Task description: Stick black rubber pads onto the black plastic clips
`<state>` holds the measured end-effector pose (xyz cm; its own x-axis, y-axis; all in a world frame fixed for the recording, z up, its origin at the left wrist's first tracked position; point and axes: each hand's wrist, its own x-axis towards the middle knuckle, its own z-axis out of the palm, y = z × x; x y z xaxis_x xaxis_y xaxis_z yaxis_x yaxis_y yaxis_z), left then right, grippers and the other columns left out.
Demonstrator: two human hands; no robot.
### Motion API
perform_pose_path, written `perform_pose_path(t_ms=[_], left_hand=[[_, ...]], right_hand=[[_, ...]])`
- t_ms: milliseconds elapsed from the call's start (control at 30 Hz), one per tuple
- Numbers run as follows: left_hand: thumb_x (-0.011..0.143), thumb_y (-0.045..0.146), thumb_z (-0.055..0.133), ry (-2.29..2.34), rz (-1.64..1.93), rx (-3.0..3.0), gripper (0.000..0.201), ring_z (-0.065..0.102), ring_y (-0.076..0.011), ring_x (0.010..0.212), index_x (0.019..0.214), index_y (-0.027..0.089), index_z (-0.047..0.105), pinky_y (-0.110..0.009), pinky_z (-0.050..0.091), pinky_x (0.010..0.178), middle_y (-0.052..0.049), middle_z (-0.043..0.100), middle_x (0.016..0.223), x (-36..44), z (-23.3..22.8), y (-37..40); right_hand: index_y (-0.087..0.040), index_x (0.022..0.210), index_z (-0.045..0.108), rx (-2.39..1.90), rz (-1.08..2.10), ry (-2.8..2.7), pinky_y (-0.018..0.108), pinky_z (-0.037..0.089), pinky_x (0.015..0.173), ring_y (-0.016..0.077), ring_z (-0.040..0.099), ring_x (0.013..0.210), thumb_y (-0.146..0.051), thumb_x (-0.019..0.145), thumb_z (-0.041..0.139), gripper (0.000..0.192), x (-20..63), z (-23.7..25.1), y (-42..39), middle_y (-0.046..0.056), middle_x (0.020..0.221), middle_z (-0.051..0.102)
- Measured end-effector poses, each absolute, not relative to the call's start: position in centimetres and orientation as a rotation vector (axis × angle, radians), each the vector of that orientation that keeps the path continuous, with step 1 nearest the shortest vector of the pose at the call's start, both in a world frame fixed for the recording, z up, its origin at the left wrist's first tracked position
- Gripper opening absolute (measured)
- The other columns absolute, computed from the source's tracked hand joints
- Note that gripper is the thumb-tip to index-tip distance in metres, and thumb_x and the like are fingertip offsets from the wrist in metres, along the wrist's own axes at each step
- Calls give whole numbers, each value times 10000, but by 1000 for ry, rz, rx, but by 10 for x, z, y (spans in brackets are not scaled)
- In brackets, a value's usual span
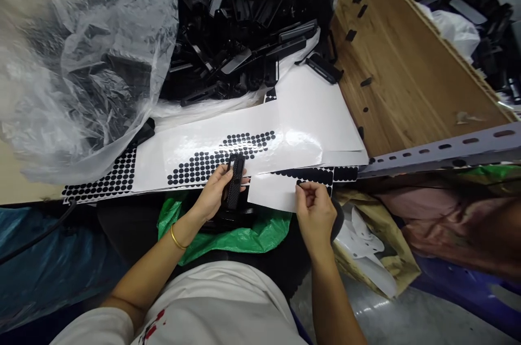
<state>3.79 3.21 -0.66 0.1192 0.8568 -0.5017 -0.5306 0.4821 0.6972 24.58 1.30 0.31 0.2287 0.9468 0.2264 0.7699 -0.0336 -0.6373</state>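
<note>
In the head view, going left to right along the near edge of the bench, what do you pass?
Black cable → green plastic bag → left hand gripping a black ribbed plastic part → right hand pinching a small black dot → brown paper bag of white backing scraps.

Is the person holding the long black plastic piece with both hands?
No, only the left hand grips the black plastic piece; the right hand pinches at a sticker sheet of black dots.
</note>
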Motion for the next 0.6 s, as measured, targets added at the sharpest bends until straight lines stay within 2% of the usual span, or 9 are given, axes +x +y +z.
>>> perform_pose_path(t_ms=[167, 333, 467, 600], left_hand=[[821, 306, 624, 1020, 1061, 377, 183, 687, -178, 870, 867, 153, 535, -319, 571, 762, -76, 690, 1019, 40, -8, 33], [792, 352, 653, 1004, 1017, 409, 248, 685, -191, 867, 892, 162, 529, -373, 588, 753, -72, 676, 1033, 37, -6, 32], [782, 371, 662, 1005, 1002, 459, 314, 674, -198, 908, 997, 189, 523, -356, 585, 750, -67, 676, 1023, 35, -5, 29], [784, 398, 651, 988, 946, 514, 362, 660, -180, 900, 1070, 210, 532, -339, 576, 757, -55, 683, 1009, 33, -1, 24]], right_hand=[[-195, 917, 577, -1922, 335, -1653, 299, 410, 575, 175, 527, 641, -363, 814, 515, 205, 258, -15, 20, 37, 761, 575], [-201, 743, 551, -1867, 417, -1633, 298, 390, 591, 159, 506, 622, -316, 805, 510, 136, 258, -2, 25, 30, 735, 559], [-202, 733, 546, -1687, 810, -1518, 271, 377, 575, 131, 479, 594, -300, 788, 553, 113, 243, 23, 22, 1, 693, 544], [-204, 721, 506, -1450, 1288, -1223, 235, 323, 486, 90, 394, 504, -338, 777, 567, 157, 206, 26, 26, -38, 620, 479]])
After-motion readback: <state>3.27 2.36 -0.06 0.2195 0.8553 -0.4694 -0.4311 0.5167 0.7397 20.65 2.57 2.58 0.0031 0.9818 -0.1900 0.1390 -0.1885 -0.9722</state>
